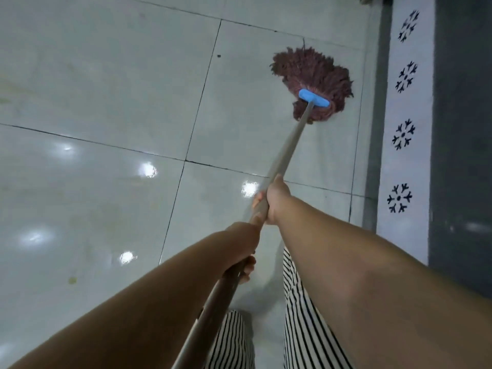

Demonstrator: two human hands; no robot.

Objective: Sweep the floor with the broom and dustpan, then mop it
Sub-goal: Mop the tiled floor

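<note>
Running out of the bottom edge, the mop handle (286,153) is being cut off below your forearms, and your left wrist is hiding most of your left hand (246,263), so only a few curled fingertips are showing under the shaft. Your right hand (274,199) is gripping the handle farther down toward the mop, fingers wrapping round it and the thumb lying along the top. Both hands are clamping the same shaft, right ahead of left. The reddish-brown mop head (312,81), under its blue clamp (314,98), is resting on the glossy tiled floor (106,102), near the patterned wall border (404,134). Striped trousers (306,315) are showing below.
</note>
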